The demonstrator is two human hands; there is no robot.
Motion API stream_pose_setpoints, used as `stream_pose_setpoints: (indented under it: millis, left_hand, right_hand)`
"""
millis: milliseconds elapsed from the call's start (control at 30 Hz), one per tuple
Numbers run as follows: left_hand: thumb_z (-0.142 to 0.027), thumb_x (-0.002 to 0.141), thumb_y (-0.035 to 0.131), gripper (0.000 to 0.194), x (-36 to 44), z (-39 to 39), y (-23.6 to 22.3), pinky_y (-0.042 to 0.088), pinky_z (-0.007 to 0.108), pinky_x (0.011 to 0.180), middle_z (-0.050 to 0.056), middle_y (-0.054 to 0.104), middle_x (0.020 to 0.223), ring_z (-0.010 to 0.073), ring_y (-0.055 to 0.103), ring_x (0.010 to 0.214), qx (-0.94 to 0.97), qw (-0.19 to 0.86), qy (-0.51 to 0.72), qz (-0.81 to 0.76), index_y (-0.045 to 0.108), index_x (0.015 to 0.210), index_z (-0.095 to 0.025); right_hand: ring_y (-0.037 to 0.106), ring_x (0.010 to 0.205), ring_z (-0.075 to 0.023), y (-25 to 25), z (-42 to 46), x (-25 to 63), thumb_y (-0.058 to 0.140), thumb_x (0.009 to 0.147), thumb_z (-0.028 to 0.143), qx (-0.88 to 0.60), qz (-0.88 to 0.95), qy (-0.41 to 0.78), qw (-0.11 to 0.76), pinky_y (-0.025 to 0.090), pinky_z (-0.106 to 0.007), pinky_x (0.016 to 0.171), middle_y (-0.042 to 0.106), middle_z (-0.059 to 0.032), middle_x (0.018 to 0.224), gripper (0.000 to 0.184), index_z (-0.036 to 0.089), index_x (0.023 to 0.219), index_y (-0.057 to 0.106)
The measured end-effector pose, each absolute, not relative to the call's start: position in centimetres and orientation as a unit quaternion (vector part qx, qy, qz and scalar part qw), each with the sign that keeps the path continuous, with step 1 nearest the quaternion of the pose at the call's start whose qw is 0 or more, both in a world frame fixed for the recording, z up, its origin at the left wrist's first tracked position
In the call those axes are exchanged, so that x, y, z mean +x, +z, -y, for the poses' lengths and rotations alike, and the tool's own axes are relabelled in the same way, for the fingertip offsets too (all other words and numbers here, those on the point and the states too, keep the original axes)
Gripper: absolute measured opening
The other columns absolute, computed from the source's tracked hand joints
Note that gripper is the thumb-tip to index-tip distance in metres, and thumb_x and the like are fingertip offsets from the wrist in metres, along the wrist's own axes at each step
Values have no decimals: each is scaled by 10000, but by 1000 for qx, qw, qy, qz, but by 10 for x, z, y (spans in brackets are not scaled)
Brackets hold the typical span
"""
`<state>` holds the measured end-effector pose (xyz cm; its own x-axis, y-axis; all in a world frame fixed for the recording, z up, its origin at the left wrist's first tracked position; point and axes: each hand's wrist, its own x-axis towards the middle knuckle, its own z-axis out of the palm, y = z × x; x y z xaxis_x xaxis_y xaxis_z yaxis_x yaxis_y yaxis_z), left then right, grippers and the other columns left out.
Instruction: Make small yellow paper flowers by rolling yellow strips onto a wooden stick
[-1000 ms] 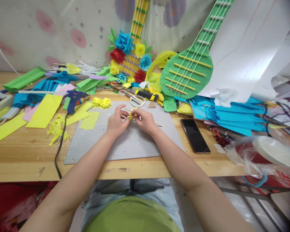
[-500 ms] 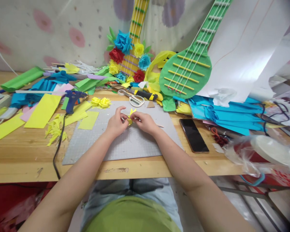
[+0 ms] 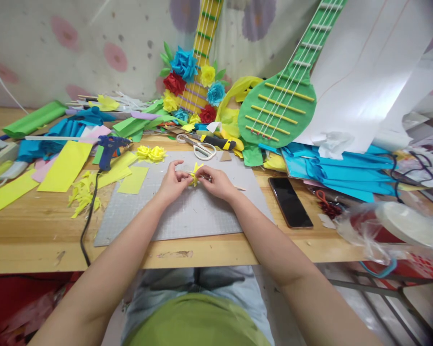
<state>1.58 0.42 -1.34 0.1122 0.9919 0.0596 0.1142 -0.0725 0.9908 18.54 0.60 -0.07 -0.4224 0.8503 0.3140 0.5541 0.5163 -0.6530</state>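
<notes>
Between my two hands is a small yellow paper flower (image 3: 195,176), its pointed petals sticking up and down past my fingertips. My left hand (image 3: 173,182) pinches its left side with thumb and fingers. From the right, my right hand (image 3: 215,181) grips the same flower with closed fingertips. Both hands are just above the grey cutting mat (image 3: 198,223). Finished-looking yellow paper flowers (image 3: 151,154) lie at the mat's upper left edge, near a yellow paper rectangle (image 3: 133,180). White-handled scissors (image 3: 205,151) rest behind my hands.
A blue glue gun (image 3: 108,150) stands on the left, its black cord (image 3: 88,218) running over the table edge. Yellow scraps (image 3: 84,194) lie beside it. On the right are a phone (image 3: 290,203) and blue crepe paper (image 3: 339,166). A green paper instrument (image 3: 277,113) leans behind.
My left fingers have closed in on the flower from the left, and more of its petals show between my hands. My right hand has barely moved.
</notes>
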Motion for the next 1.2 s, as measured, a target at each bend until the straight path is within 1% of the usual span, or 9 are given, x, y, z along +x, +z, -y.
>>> stream_pose_setpoints:
  millis: [100, 267, 433, 667, 867, 1000, 1200]
  left_hand:
    - [-269, 603, 639, 634, 14, -4, -13, 392, 191, 512, -59, 572, 665, 52, 492, 491, 574, 487, 442, -488, 300, 1136, -215]
    - [-263, 606, 653, 684, 10, -6, -13, 401, 207, 543, -44, 604, 659, 73, 524, 524, 608, 469, 423, -482, 284, 1180, -215]
    - [-257, 591, 668, 734, 9, -6, -15, 392, 209, 539, -37, 609, 659, 79, 522, 526, 607, 455, 429, -491, 272, 1208, -212]
    - [-260, 580, 666, 701, 11, -4, -18, 365, 184, 518, -27, 594, 734, 45, 471, 507, 638, 455, 415, -463, 289, 1168, -209]
    - [-260, 639, 618, 644, 11, -3, -16, 350, 178, 504, -33, 565, 735, 34, 425, 492, 670, 414, 402, -467, 274, 1181, -202]
    - [-236, 667, 587, 623, 10, -1, -11, 356, 181, 521, -40, 564, 727, 39, 426, 499, 700, 378, 385, -468, 266, 1201, -203]
    - [-255, 691, 558, 616, 8, 1, -8, 338, 194, 509, -24, 586, 748, 58, 445, 502, 743, 315, 362, -466, 266, 1232, -212]
  right_hand:
    - [564, 723, -118, 1, -6, 185, 441, 798, 228, -457, 800, 237, 307, 392, -244, 678, 641, 2, 851, 163, 218, 944, 512]
    - [530, 669, -113, 6, -6, 187, 476, 780, 221, -469, 815, 173, 292, 358, -222, 622, 627, -8, 782, 76, 192, 790, 546]
    - [507, 628, -108, 8, -4, 190, 497, 767, 233, -478, 829, 118, 265, 314, -218, 577, 625, 4, 758, 73, 204, 776, 563]
    - [510, 645, -117, 10, -5, 194, 503, 762, 237, -474, 842, 97, 238, 297, -223, 572, 631, 6, 777, 77, 215, 790, 571]
    - [520, 682, -117, 13, -5, 196, 486, 766, 188, -450, 856, 101, 235, 312, -224, 601, 631, 3, 801, 100, 216, 801, 576]
    - [520, 678, -112, 13, -4, 195, 512, 782, 268, -442, 860, 102, 235, 310, -223, 601, 629, 2, 790, 87, 209, 793, 575]
    - [502, 654, -108, 11, -3, 190, 551, 762, 413, -456, 853, 75, 243, 288, -224, 581, 618, -3, 739, 217, 199, 742, 579]
